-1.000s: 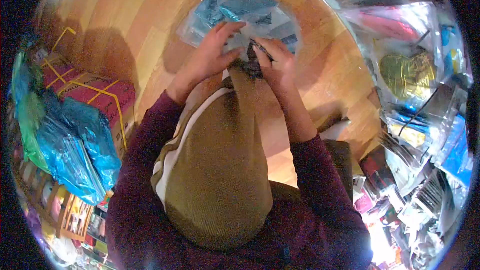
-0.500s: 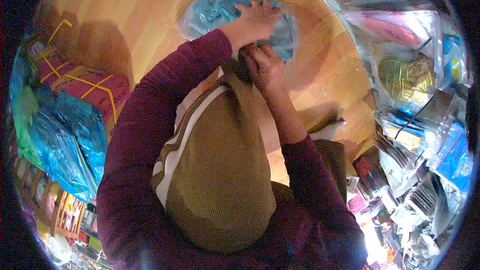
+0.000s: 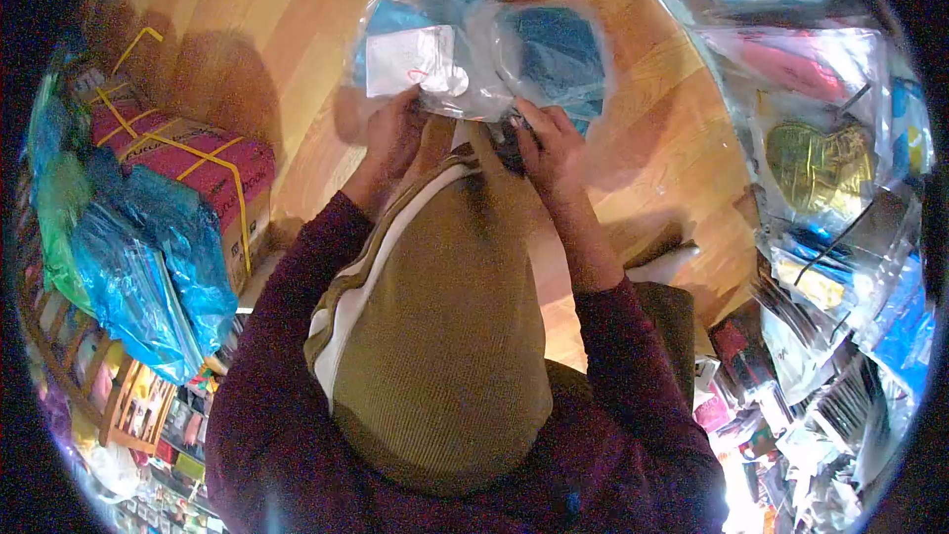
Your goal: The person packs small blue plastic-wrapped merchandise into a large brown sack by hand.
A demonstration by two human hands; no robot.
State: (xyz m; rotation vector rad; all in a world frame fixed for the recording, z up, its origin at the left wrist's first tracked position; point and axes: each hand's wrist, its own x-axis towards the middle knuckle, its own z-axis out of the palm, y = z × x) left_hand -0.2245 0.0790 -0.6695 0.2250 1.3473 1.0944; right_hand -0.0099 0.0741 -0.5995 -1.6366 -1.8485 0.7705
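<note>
A clear plastic bag (image 3: 479, 64) with folded teal-blue items (image 3: 554, 44) inside lies on the wooden floor, and a white card (image 3: 407, 59) shows at its left part. The bag's near left edge is pinched in my left hand (image 3: 395, 133), just below the card. My right hand (image 3: 554, 148) is closed around a small dark object (image 3: 509, 143) at the bag's near edge; what it is cannot be made out. Olive ribbed cloth (image 3: 435, 336) with a white stripe fills the space between my forearms.
A pink-and-brown carton (image 3: 198, 153) with yellow straps stands at left, beside blue plastic bags (image 3: 148, 267). At right are clear packages, one with a gold heart shape (image 3: 820, 163), above a dense pile of small packets (image 3: 820, 405). Bare wooden floor (image 3: 316, 0) surrounds the bag.
My left hand has moved down and left from the top of the bag to its near edge. The bag has shifted and the white card now shows. My right hand moved slightly right and down.
</note>
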